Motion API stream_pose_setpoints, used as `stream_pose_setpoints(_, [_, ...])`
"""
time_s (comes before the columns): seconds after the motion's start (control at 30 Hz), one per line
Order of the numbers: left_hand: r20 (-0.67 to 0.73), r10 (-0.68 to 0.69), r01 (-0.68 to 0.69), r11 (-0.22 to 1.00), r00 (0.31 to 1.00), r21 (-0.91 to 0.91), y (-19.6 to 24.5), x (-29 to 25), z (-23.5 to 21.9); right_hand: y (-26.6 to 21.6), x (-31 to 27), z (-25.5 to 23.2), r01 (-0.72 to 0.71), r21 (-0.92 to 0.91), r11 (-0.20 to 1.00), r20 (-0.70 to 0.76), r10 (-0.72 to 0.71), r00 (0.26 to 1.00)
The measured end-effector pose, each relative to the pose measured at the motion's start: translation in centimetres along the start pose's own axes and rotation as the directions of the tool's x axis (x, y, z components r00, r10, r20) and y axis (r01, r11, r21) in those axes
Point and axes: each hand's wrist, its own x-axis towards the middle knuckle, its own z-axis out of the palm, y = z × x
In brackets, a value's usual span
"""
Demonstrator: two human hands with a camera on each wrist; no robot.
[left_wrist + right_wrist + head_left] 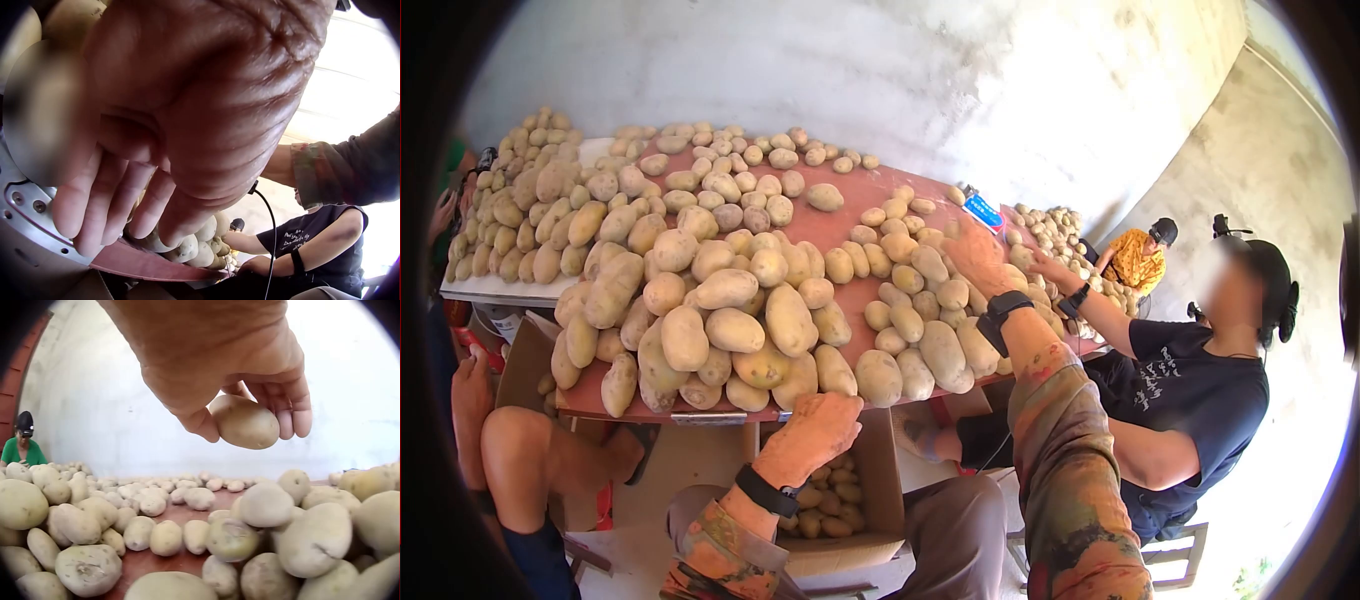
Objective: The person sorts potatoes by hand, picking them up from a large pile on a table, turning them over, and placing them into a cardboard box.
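Potatoes (725, 290) lie heaped over a reddish table, many piled near its front edge. In the right wrist view, my right hand (219, 362) pinches a potato (247, 423) between thumb and fingers, above the other potatoes. The head view has that same hand (982, 258) reaching over the right part of the pile, its potato hidden there. My left hand (815, 432) is at the table's front edge, just below the nearest potatoes. The left wrist view has its fingers (122, 194) loosely extended with nothing in them.
Below the table, a cardboard box (878, 490) contains potatoes. A blue box (983, 210) stands toward the back right. At my right sits a person in a black shirt (1190, 400); someone in yellow (1138, 262) is farther off. Another person's knee (520, 450) is at the left.
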Motion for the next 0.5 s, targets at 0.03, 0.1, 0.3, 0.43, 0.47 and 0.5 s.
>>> stream_pose_setpoints(0.03, [-0.018,0.015,-0.015,1.000,1.000,-0.001,-0.1,-0.1,0.0,1.6,0.5,1.1,-0.028,-0.028,0.999,-0.026,0.027,0.999])
stream_pose_setpoints(0.1, [-0.049,0.051,-0.051,0.999,0.997,-0.004,-0.2,-0.2,0.1,3.9,0.7,2.5,-0.019,-0.039,0.999,-0.034,0.018,0.999])
stream_pose_setpoints(0.3, [-0.073,0.052,-0.052,0.999,0.996,-0.010,-0.2,-0.2,0.2,4.0,-1.0,1.3,-0.054,-0.039,0.998,0.058,0.056,0.997])
stream_pose_setpoints(0.43, [-0.062,0.031,-0.029,0.999,0.998,0.030,0.3,-0.1,-0.3,4.3,-0.6,1.4,-0.077,0.009,0.997,-0.017,0.077,0.997])
stream_pose_setpoints(0.47, [-0.065,0.032,-0.030,0.999,0.997,0.035,0.2,-0.1,-0.2,4.5,-0.5,1.6,-0.044,-0.002,0.999,-0.074,0.044,0.996])
stream_pose_setpoints(0.5, [-0.067,0.034,-0.031,0.999,0.997,0.041,0.1,-0.1,0.0,4.4,-0.5,1.6,-0.012,-0.014,1.000,-0.130,0.010,0.992])
